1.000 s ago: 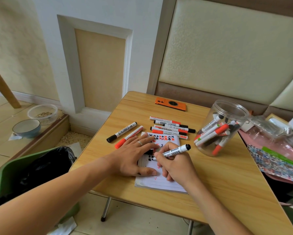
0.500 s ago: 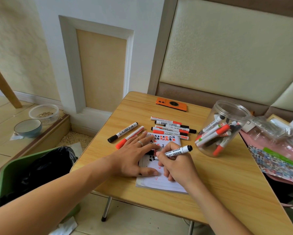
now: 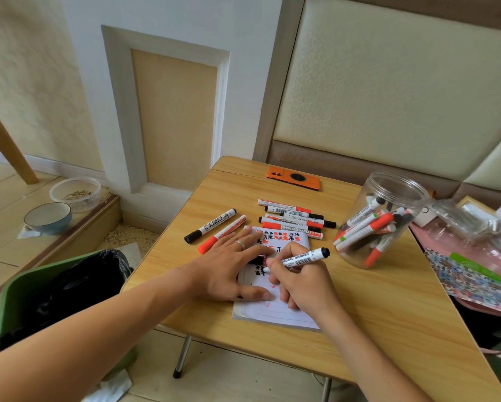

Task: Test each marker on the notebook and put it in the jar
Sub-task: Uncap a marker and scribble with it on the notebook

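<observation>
A lined notebook point(image 3: 275, 314) with red and black marks lies on the small wooden table point(image 3: 388, 314). My left hand point(image 3: 229, 271) lies flat on its left side, fingers spread. My right hand point(image 3: 301, 282) grips a white marker with a black end point(image 3: 304, 259), its tip down on the page. A black cap shows under my left fingers. A clear jar point(image 3: 379, 219) holding several markers stands to the right. Several more markers point(image 3: 292, 220) lie in a row behind the notebook; a black one point(image 3: 210, 226) and a red one point(image 3: 221, 235) lie to the left.
An orange phone point(image 3: 294, 178) lies at the table's far edge. Clutter in plastic bags point(image 3: 475, 250) crowds the right side. On the floor to the left stand a green bin point(image 3: 40, 300) with a black liner, a blue bowl point(image 3: 47, 217) and a clear tub point(image 3: 75, 192).
The marker in my right hand has shifted slightly on the page. My left hand stays flat on the notebook.
</observation>
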The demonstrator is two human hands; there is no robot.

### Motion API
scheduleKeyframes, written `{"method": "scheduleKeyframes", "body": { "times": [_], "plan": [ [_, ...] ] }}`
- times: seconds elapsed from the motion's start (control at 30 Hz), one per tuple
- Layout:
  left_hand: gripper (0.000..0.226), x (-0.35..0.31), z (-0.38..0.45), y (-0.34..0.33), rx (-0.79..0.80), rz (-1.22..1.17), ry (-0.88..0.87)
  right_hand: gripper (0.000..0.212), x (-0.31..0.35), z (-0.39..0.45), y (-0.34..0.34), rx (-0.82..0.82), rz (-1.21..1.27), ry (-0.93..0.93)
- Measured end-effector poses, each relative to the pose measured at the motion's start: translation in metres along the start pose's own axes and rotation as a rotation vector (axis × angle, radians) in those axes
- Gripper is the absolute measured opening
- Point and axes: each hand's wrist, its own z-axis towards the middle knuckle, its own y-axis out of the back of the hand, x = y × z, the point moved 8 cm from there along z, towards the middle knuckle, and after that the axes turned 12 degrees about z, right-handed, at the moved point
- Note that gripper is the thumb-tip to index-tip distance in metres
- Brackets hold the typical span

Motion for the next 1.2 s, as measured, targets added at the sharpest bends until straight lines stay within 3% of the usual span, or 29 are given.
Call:
{"method": "scheduleKeyframes", "body": {
  "times": [0.47, 0.77, 1.0, 1.2],
  "plan": [
    [0.088, 0.001, 0.000, 0.000, -0.050, -0.004, -0.019, 0.017, -0.002, 0.001, 0.005, -0.049, -0.010, -0.010],
    [0.029, 0.006, -0.004, 0.010, -0.190, -0.149, 0.029, 0.017, -0.006, 0.000, 0.001, 0.010, -0.002, -0.046],
    [0.015, 0.004, -0.007, 0.019, -0.298, -0.191, -0.017, 0.021, -0.007, 0.004, 0.010, -0.067, 0.186, -0.058],
    [0.017, 0.003, -0.011, 0.029, -0.385, -0.272, -0.062, 0.016, -0.002, 0.003, 0.005, 0.005, 0.206, -0.014]
  ]
}}
